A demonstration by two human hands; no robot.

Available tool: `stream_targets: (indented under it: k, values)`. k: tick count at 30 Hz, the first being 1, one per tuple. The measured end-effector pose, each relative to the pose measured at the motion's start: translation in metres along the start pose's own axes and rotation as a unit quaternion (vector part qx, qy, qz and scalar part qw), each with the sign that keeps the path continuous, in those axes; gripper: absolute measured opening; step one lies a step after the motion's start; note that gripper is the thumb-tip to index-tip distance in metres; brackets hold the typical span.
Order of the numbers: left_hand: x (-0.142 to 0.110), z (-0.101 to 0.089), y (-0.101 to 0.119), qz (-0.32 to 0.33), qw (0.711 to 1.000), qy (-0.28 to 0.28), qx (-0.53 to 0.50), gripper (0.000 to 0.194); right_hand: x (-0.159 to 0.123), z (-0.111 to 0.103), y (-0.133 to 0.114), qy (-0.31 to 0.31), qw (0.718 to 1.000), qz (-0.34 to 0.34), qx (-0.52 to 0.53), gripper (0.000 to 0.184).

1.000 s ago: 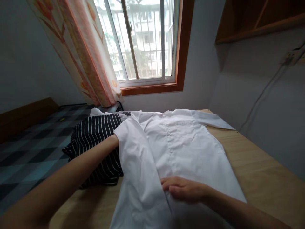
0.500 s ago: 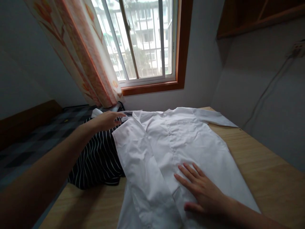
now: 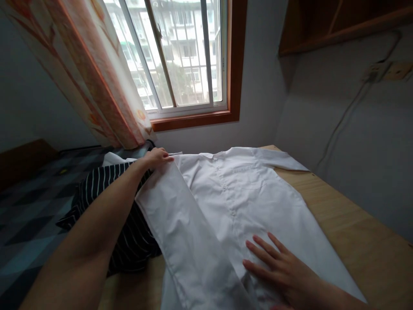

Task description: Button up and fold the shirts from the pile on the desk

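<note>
A white button-up shirt [image 3: 258, 202] lies spread front side up, with one sleeve folded down across its left part and the other stretched out at the far right. At the shoulder end of the folded sleeve, my left hand [image 3: 158, 157] is closed on the white cloth, its fingers pinching the edge. My right hand [image 3: 279, 262] rests flat on the lower front of the shirt, fingers spread, with the thumb partly cut off by the bottom of the view. Beneath my left forearm lies a black cloth with white stripes [image 3: 138, 232], partly covered by the sleeve.
The wooden table [image 3: 348, 228] carries the shirt. To the left is a bed with a dark checked cover [image 3: 35, 189]. A window [image 3: 183, 56] with a flowered curtain [image 3: 97, 86] is behind. A cable [image 3: 342, 116] hangs at the right wall beneath a wooden shelf [image 3: 322, 43].
My left hand has gone from hovering with fingers reaching out to gripping the shirt at the sleeve's shoulder. The folded sleeve lies smoother. My right hand stays flat on the shirt; the view has shifted.
</note>
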State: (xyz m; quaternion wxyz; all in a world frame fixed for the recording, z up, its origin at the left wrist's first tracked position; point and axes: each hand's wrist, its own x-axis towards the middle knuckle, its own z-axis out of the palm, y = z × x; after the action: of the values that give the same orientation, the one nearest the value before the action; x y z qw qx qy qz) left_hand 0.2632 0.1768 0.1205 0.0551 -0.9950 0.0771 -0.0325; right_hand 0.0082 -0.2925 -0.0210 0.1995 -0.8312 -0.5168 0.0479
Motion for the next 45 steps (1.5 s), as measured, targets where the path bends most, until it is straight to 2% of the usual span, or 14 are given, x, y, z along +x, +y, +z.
stream_targets:
  k: [4, 7, 11, 13, 15, 17, 20, 23, 26, 31, 35, 38, 42, 45]
  values:
    - [-0.001, -0.001, 0.003, -0.074, 0.995, -0.006, 0.07, 0.049, -0.002, -0.005, -0.001, 0.0, 1.0, 0.001, 0.013, 0.077]
    - [-0.015, 0.014, 0.022, -0.048, 0.991, 0.05, 0.119, 0.045, 0.001, -0.011, -0.009, 0.006, 0.998, 0.039, 0.051, 0.067]
    - [-0.03, 0.031, 0.045, 0.036, 0.985, 0.131, 0.106, 0.048, 0.023, -0.008, -0.023, 0.085, 0.985, 0.122, 0.092, 0.052]
    - [-0.035, 0.037, 0.051, 0.107, 0.984, 0.101, 0.096, 0.05, 0.036, 0.001, -0.026, 0.091, 0.987, 0.109, 0.071, 0.062]
    - [-0.038, 0.044, 0.055, 0.141, 0.986, 0.011, 0.09, 0.054, 0.042, 0.012, -0.024, 0.06, 0.995, 0.071, 0.027, 0.074]
    - [-0.04, 0.051, 0.056, 0.134, 0.985, -0.068, 0.085, 0.059, 0.039, 0.022, -0.02, 0.031, 0.998, 0.04, -0.022, 0.083]
    - [-0.042, 0.063, 0.057, 0.108, 0.984, -0.12, 0.074, 0.064, 0.025, 0.03, -0.016, 0.033, 0.996, 0.012, -0.086, 0.089]
    - [-0.039, 0.07, 0.06, 0.073, 0.986, -0.138, 0.06, 0.069, 0.013, 0.034, -0.015, 0.066, 0.989, -0.012, -0.133, 0.09]
    - [-0.034, 0.075, 0.065, 0.018, 0.992, -0.109, 0.066, 0.075, 0.009, 0.037, -0.015, 0.09, 0.984, -0.018, -0.153, 0.089]
    - [-0.029, 0.083, 0.068, -0.026, 0.994, -0.085, 0.062, 0.074, 0.013, 0.027, -0.024, 0.091, 0.992, 0.023, -0.09, 0.086]
    - [-0.028, 0.077, 0.072, -0.024, 0.994, -0.084, 0.067, 0.072, 0.057, -0.001, -0.036, 0.132, 0.987, 0.088, -0.032, 0.08]
    - [-0.034, 0.066, 0.082, -0.016, 0.994, -0.059, 0.089, 0.069, 0.116, -0.015, -0.039, 0.132, 0.99, 0.022, -0.05, 0.086]
    - [-0.052, 0.064, 0.096, 0.024, 0.995, -0.037, 0.091, 0.067, 0.183, 0.0, -0.036, 0.092, 0.993, -0.033, -0.068, 0.087]
    - [-0.065, 0.074, 0.097, 0.029, 0.995, -0.059, 0.073, 0.069, 0.197, 0.019, -0.036, 0.038, 0.997, -0.045, -0.052, 0.086]
